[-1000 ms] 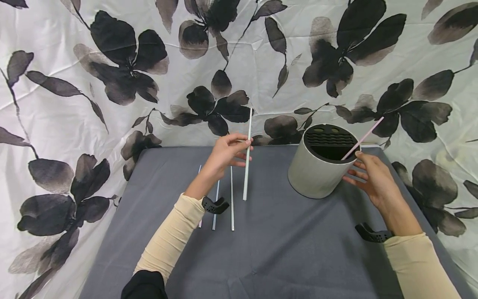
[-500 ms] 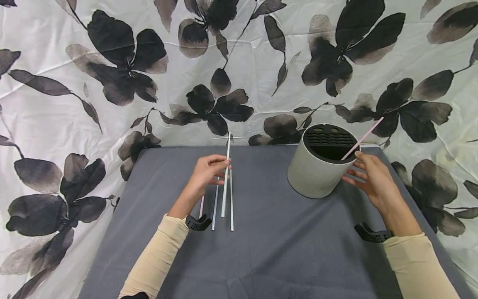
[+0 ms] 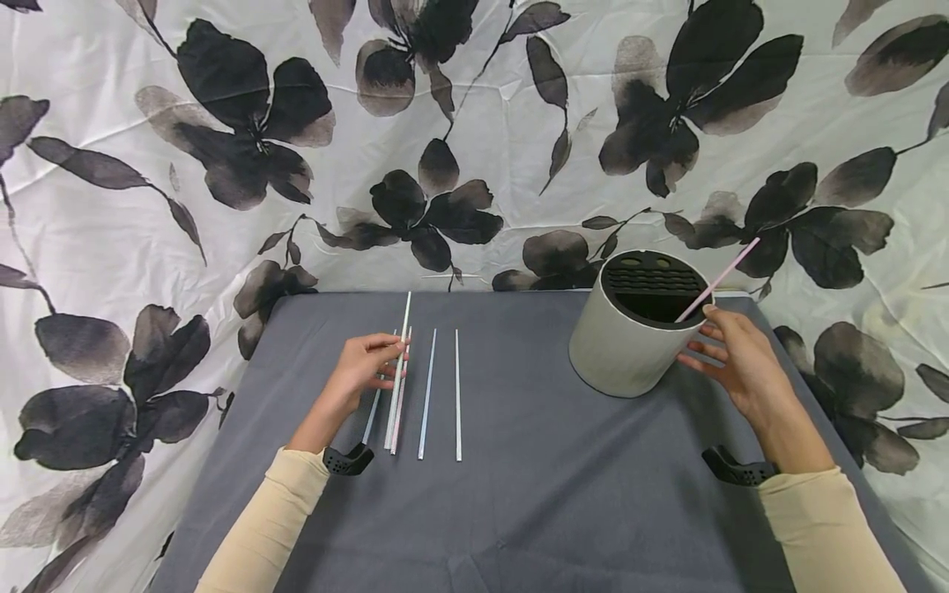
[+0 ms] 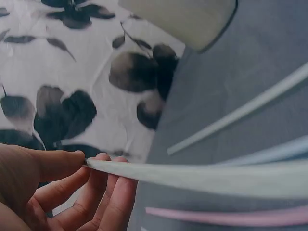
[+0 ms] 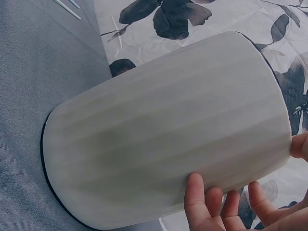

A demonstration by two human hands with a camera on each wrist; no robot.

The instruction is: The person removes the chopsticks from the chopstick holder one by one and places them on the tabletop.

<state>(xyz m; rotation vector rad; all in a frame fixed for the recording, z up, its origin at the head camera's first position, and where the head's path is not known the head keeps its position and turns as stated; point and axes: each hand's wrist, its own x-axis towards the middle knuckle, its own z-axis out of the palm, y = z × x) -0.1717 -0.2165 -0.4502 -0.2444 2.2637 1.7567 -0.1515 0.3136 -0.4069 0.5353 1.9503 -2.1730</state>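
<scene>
My left hand (image 3: 366, 366) pinches a thin white stick (image 3: 396, 391), like a chopstick, between thumb and fingers near its upper part. It hangs over a pink stick (image 4: 231, 216) on the cloth. A blue stick (image 3: 427, 394) and another white stick (image 3: 457, 395) lie side by side to the right; a bluish stick (image 3: 371, 417) is partly hidden by the hand. My right hand (image 3: 730, 354) holds a pale grey round utensil holder (image 3: 619, 354), thumb at the rim and fingers along the side. A pink stick (image 3: 722, 276) leans out of its black slotted top.
A dark grey cloth (image 3: 563, 494) covers the table, which ends at a floral white curtain (image 3: 563, 148) at the back. The holder stands near the table's back right edge, tilted in the view.
My left hand has moved left and down with the white stick, from between the row and the holder to over the row's left side. The right hand stays on the holder.
</scene>
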